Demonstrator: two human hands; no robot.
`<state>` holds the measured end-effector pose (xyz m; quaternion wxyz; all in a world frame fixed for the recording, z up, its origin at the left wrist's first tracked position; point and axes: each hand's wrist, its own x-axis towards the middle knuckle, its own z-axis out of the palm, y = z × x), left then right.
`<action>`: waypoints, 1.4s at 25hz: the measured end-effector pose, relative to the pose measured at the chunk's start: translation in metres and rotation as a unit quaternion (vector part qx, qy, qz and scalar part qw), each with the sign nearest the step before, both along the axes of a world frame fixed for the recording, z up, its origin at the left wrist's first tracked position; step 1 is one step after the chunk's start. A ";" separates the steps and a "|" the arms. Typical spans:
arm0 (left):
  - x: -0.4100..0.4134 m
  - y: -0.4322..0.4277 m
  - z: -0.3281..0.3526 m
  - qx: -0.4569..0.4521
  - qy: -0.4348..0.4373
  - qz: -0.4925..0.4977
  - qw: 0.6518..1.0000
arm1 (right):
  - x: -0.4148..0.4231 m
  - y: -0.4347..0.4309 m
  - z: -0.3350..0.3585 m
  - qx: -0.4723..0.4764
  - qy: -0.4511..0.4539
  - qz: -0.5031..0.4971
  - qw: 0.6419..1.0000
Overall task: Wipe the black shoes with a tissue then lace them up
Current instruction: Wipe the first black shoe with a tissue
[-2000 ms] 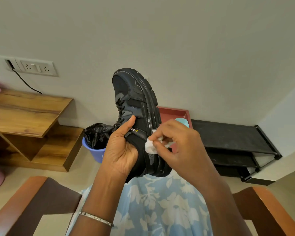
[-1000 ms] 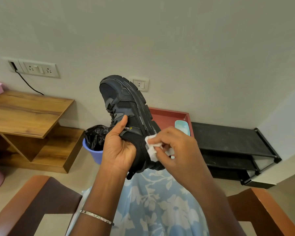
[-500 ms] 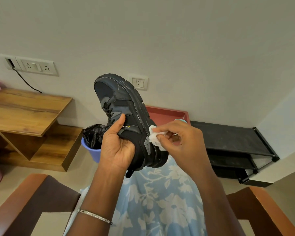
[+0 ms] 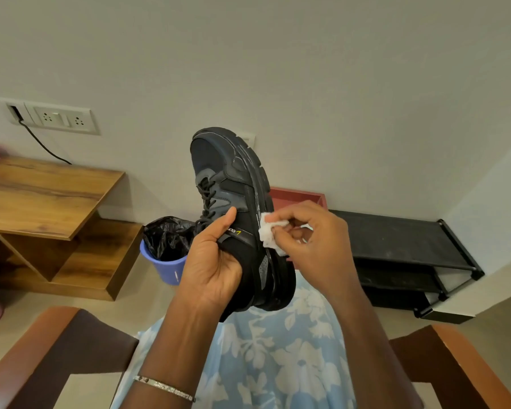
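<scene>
Gripping the black shoe (image 4: pixel 236 184) around its heel and ankle, the left hand (image 4: pixel 213 267) holds it up in the middle of the scene, toe pointing up and away, sole turned to the right, thumb stretched along the side next to the laces (image 4: pixel 206 199). The right hand (image 4: pixel 316 240) pinches a crumpled white tissue (image 4: pixel 267 234) between thumb and curled fingers and presses it against the sole's edge, about midway along the shoe. The heel hangs just above a lap in light blue flowered cloth (image 4: pixel 278 349). A silver bracelet (image 4: pixel 164 388) circles the left wrist. On the floor, left of the shoe and farther off, stands a blue bin (image 4: pixel 165 270) lined with a black bag (image 4: pixel 165 234). Farther left is a wooden table (image 4: pixel 42 190) and, above it, a wall socket (image 4: pixel 59 118) with a black cable plugged in. To the right, against the far wall, sits a low black rack (image 4: pixel 396 237), with a red tray (image 4: pixel 295 196) just beside it, partly hidden behind the shoe and right hand.
</scene>
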<state>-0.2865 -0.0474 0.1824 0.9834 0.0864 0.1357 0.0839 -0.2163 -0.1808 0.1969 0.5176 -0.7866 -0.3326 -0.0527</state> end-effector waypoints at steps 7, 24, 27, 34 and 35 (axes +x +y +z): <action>-0.002 0.002 0.002 0.049 0.000 -0.002 0.999 | -0.013 -0.023 0.002 -0.103 -0.043 0.109 0.988; -0.005 -0.010 0.007 0.106 0.031 -0.067 0.992 | -0.003 -0.018 0.015 -0.044 -0.024 0.006 0.999; -0.004 -0.017 0.010 0.130 0.044 -0.069 0.988 | 0.015 -0.012 0.029 0.023 -0.010 -0.046 0.999; -0.007 -0.005 0.013 0.125 0.033 -0.085 0.988 | -0.019 -0.019 0.002 -0.009 0.050 0.027 0.998; -0.006 -0.004 0.012 0.122 0.034 -0.083 0.988 | -0.020 -0.022 0.003 -0.030 0.057 0.043 0.997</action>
